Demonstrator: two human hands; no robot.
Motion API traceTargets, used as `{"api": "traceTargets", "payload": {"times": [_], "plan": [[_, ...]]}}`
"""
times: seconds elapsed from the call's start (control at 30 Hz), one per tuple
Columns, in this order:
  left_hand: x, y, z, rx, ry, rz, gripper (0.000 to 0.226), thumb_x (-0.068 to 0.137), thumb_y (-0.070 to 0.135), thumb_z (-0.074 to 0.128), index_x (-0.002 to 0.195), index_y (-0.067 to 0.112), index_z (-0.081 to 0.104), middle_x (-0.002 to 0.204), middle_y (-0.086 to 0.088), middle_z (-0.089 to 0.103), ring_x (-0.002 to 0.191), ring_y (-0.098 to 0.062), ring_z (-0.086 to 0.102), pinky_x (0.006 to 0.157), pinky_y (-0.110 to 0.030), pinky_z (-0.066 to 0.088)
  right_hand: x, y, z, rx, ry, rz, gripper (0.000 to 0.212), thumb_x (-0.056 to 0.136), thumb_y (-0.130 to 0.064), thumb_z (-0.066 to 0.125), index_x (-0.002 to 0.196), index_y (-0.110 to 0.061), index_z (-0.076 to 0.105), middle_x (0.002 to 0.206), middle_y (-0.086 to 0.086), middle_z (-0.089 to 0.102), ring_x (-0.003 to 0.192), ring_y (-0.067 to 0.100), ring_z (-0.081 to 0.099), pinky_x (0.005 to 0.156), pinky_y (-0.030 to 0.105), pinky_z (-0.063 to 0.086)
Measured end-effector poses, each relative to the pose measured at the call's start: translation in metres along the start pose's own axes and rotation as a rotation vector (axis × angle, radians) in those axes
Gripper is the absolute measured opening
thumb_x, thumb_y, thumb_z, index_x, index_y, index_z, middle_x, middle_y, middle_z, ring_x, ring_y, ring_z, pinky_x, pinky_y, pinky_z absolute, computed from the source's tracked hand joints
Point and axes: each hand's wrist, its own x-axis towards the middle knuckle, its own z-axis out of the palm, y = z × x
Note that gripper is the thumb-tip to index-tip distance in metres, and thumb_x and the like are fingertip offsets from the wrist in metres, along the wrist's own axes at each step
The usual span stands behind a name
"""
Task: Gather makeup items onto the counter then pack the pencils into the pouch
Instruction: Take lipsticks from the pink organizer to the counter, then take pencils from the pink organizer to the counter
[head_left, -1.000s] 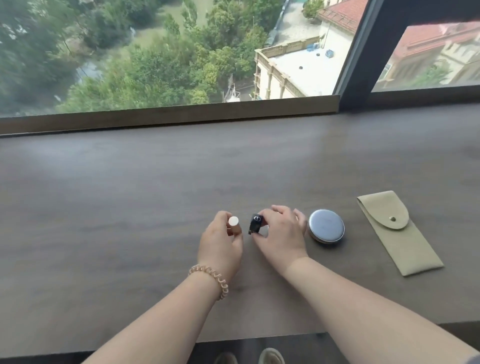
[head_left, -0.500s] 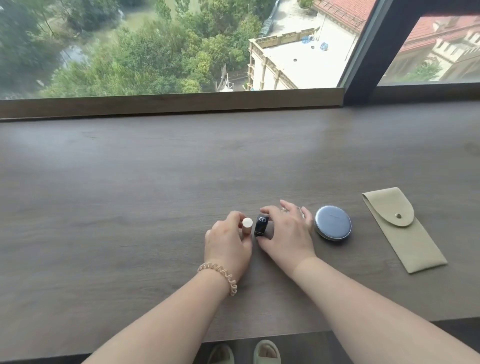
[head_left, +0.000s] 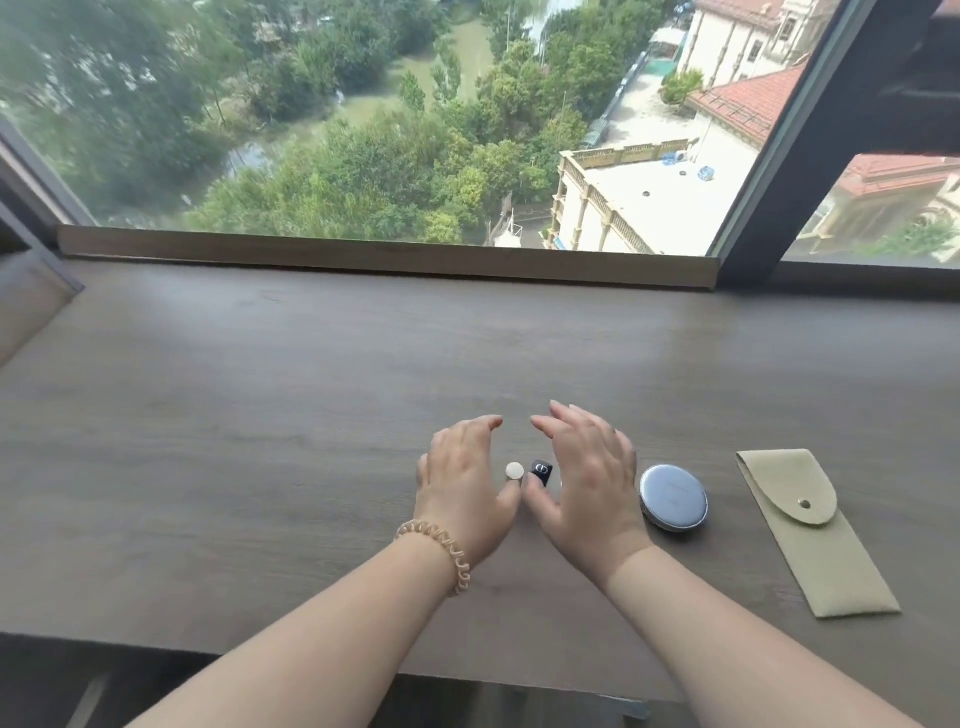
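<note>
- Grey-brown wood makes up the tabletop (head_left: 260, 441), which runs under a wide window (head_left: 363, 130) in the head view. Two bare forearms reach in from the near edge.
- The left hand (head_left: 462, 483) hangs palm down over the tabletop. Its grip is spread, with the fingers loosely curved and holding nothing. A coiled bracelet (head_left: 441, 545) sits on the wrist.
- The right hand (head_left: 587, 483) is just to the right of it, also palm down. Its grip is spread too, the fingers reaching forward and apart with nothing in them.
- In the gap between the hands two small makeup items stand upright: a white-capped tube (head_left: 515, 471) and, just to its right, a black tube (head_left: 541, 470). I cannot tell whether the two touch.
- Each thumb tip lies just beside the nearer tube. Whether either thumb touches its tube cannot be told.
- A round silver compact (head_left: 674, 497) lies flat just beside the right hand's outer edge.
- The olive pouch (head_left: 810, 535) lies flat further right, apart from the compact. Its rounded flap is folded down over a snap, and its length angles towards the near right.
</note>
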Motion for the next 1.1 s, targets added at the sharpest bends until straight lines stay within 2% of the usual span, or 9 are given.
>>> {"api": "traceTargets", "payload": {"times": [0.17,0.33,0.43,0.57,0.67,0.77,0.87,1.0,1.1], "plan": [[-0.006,-0.009,-0.066,0.051,0.158,-0.064,0.066,0.082,0.042,0.060,0.141,0.029,0.032,0.147,0.010,0.034,0.136,-0.013,0.025,0.108,-0.030,0.019,0.027,-0.057,0.002,0.030,-0.006,-0.151,0.045,0.076,-0.034,0.048,0.120,-0.021,0.052,0.132,0.007,0.055,0.125,0.022,0.040,0.103,0.036,0.020],[-0.055,-0.056,-0.151,0.268,0.327,-0.179,0.070,0.088,0.042,0.050,0.148,0.032,0.014,0.160,0.004,0.005,0.145,-0.016,0.004,0.113,-0.037,0.011,0.035,-0.150,0.023,0.040,-0.129,-0.313,0.053,0.081,-0.036,0.051,0.132,-0.024,0.043,0.147,0.008,0.039,0.134,0.022,0.027,0.107,0.037,0.015],[-0.087,-0.086,-0.188,0.384,0.366,-0.248,0.072,0.091,0.039,0.046,0.149,0.031,0.005,0.160,0.001,-0.008,0.147,-0.016,-0.006,0.113,-0.037,0.007,0.024,-0.201,0.040,0.070,-0.199,-0.373,0.055,0.082,-0.038,0.046,0.135,-0.026,0.039,0.152,0.007,0.032,0.137,0.022,0.022,0.109,0.037,0.015],[-0.142,-0.134,-0.240,0.440,0.455,-0.349,0.074,0.090,0.037,0.048,0.150,0.029,0.007,0.161,0.000,-0.006,0.148,-0.017,-0.005,0.113,-0.038,0.007,0.005,-0.284,0.056,0.087,-0.298,-0.503,0.056,0.080,-0.042,0.039,0.133,-0.026,0.042,0.150,0.007,0.035,0.136,0.022,0.026,0.106,0.035,0.013],[-0.175,-0.168,-0.277,0.463,0.476,-0.428,0.073,0.092,0.038,0.046,0.150,0.030,0.003,0.161,0.001,-0.008,0.147,-0.016,-0.008,0.114,-0.040,0.006,-0.006,-0.343,0.074,0.115,-0.323,-0.585,0.057,0.081,-0.039,0.047,0.137,-0.026,0.041,0.153,0.005,0.031,0.139,0.022,0.024,0.109,0.033,0.009],[-0.217,-0.217,-0.320,0.492,0.508,-0.513,0.074,0.092,0.037,0.046,0.150,0.031,0.002,0.161,0.002,-0.008,0.147,-0.016,-0.007,0.116,-0.041,0.007,-0.028,-0.422,0.097,0.151,-0.343,-0.675,0.057,0.081,-0.038,0.052,0.136,-0.025,0.043,0.153,0.005,0.031,0.140,0.024,0.026,0.111,0.036,0.013],[-0.258,-0.270,-0.367,0.499,0.535,-0.593,0.074,0.090,0.034,0.049,0.150,0.031,0.004,0.161,0.003,-0.004,0.147,-0.015,-0.004,0.116,-0.043,0.010,-0.052,-0.500,0.124,0.207,-0.376,-0.713,0.057,0.082,-0.032,0.058,0.136,-0.026,0.043,0.155,0.004,0.028,0.142,0.024,0.023,0.113,0.038,0.015],[-0.305,-0.340,-0.432,0.551,0.561,-0.667,0.075,0.088,0.033,0.051,0.150,0.028,0.009,0.161,0.003,0.002,0.147,-0.015,0.001,0.117,-0.045,0.013,-0.077,-0.592,0.158,0.221,-0.417,-0.777,0.060,0.085,-0.032,0.055,0.141,-0.031,0.034,0.158,0.000,0.018,0.145,0.021,0.014,0.115,0.037,0.009],[-0.326,-0.382,-0.463,0.543,0.592,-0.731,0.074,0.087,0.032,0.053,0.149,0.029,0.013,0.161,0.004,0.008,0.147,-0.014,0.004,0.115,-0.043,0.014,-0.079,-0.640,0.177,0.231,-0.444,-0.791,0.061,0.085,-0.029,0.054,0.142,-0.030,0.032,0.158,0.000,0.017,0.145,0.020,0.013,0.115,0.038,0.010]]}}
